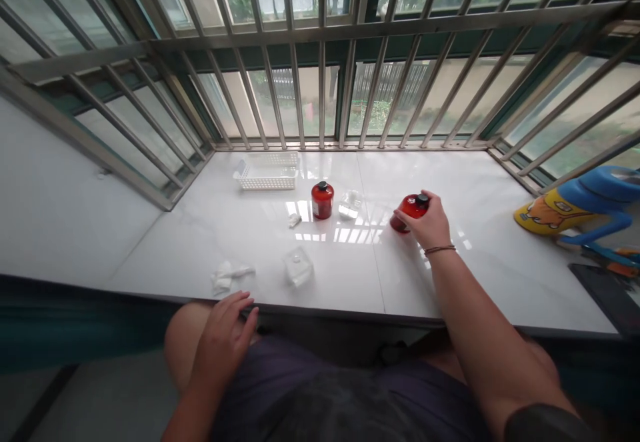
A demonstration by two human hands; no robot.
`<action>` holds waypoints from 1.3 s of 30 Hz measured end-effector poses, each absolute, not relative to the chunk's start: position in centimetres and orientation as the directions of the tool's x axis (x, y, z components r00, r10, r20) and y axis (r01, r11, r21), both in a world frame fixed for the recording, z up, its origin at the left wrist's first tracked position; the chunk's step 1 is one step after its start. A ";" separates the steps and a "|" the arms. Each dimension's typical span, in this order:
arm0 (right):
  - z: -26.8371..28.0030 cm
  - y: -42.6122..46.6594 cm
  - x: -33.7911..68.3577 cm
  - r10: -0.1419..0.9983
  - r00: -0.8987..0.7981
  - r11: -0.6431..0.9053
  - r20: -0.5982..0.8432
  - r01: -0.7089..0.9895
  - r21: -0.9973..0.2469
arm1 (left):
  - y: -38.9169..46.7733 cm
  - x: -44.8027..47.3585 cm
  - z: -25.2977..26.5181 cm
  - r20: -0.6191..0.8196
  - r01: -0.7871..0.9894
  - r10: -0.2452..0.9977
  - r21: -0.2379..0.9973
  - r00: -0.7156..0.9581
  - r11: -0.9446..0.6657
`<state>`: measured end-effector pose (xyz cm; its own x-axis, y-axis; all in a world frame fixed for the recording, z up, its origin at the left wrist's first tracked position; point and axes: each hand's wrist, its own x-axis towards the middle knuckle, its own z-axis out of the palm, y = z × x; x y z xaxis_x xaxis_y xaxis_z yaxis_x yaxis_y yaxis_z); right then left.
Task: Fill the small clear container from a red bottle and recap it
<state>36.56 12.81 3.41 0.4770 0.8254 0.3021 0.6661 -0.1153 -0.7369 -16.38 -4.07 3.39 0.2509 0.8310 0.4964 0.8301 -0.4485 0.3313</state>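
My right hand [431, 224] grips a red bottle with a black cap [410, 208], tilted on the white sill [475, 242] right of centre. A second red bottle [323, 200] stands upright near the middle. My left hand [223, 335] rests on my knee at the sill's front edge, fingers apart, holding nothing. Closest to it lies a crumpled white wipe [226, 277]. A clear plastic packet [299, 267] lies near the front, and another clear item [349, 204] sits just right of the upright bottle.
A white perforated basket [267, 171] stands at the back left by the window bars [320, 95]. A small white scrap [294, 219] lies left of the upright bottle. A blue and yellow toy [580, 209] and a dark flat object [607, 295] occupy the right end.
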 end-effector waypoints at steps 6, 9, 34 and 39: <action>2.7 11.9 37.1 0.796 0.476 -0.093 0.374 0.707 -0.701 | -2.5 -17.1 4.2 0.521 0.880 0.817 0.233 0.247 -0.415; 2.8 8.5 35.5 0.729 0.444 -0.016 0.521 0.772 -0.635 | -1.5 -16.8 4.7 0.525 0.890 0.822 0.235 0.222 -0.391; 0.8 -10.0 20.6 0.833 -0.191 0.535 0.519 0.518 -0.667 | 21.9 -5.3 5.5 -0.020 0.929 0.970 0.293 0.244 -0.227; 0.5 -10.2 21.5 0.869 -0.151 0.473 0.471 0.532 -0.702 | 22.4 -5.2 6.2 -0.032 0.946 0.979 0.265 0.202 -0.187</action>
<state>21.47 -10.24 0.51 -0.1512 0.8691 0.4710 0.5317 0.4732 -0.7024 -5.21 22.42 6.19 0.2022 0.9788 -0.0323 0.9459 -0.1867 0.2652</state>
